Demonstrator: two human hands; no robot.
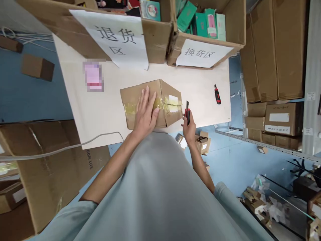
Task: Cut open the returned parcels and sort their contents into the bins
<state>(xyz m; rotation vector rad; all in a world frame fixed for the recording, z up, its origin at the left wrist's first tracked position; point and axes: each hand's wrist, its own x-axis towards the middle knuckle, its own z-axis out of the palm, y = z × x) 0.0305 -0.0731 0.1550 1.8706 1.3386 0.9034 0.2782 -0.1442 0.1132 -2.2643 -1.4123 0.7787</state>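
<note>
A taped cardboard box [173, 113] lies on the white table [200, 83] right in front of me. Spread flat across its top, my left hand [146, 113] rests with the fingers stretched out over the yellowish tape. My right hand [189, 127] is wrapped round a red and black utility knife [187, 113], its blade out and pointing away from me. The knife is just right of the box's labelled end; whether it touches the box I cannot tell. A second red and black utility knife [217, 95] lies farther right on the table.
Two open cartons stand at the table's back: one [157, 42] with a paper sign, another [173, 60] holding green boxes [201, 25]. A blurred pink item [94, 77] lies left. A grey cable [62, 149] crosses the near left corner. Shelved cartons [283, 117] stand right.
</note>
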